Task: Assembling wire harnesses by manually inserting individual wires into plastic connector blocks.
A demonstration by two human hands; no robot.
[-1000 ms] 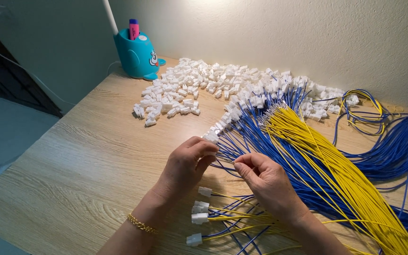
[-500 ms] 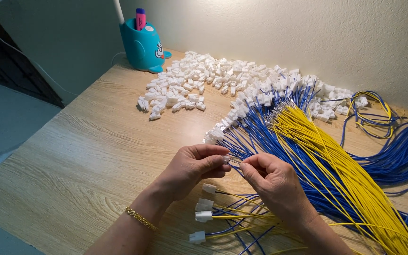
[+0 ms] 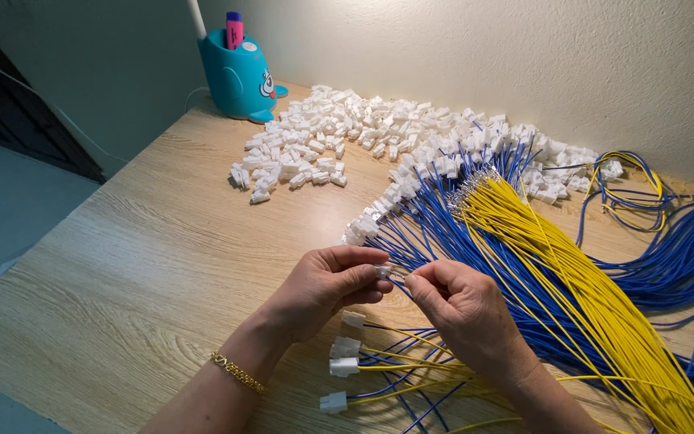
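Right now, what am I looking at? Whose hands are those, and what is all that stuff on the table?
The picture comes from a camera worn on a person's head, looking down at their own two hands. The left hand pinches a small white plastic connector. The right hand meets it there, fingertips pinched together. On the wooden table lie a heap of white connectors, long blue wires and yellow wires. Near the wrists lie a few wires with connectors on their ends. A blue pen holder stands at the back.

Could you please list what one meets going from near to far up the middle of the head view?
Finished connectors → hands, left hand, right hand → loose white connectors → wall.
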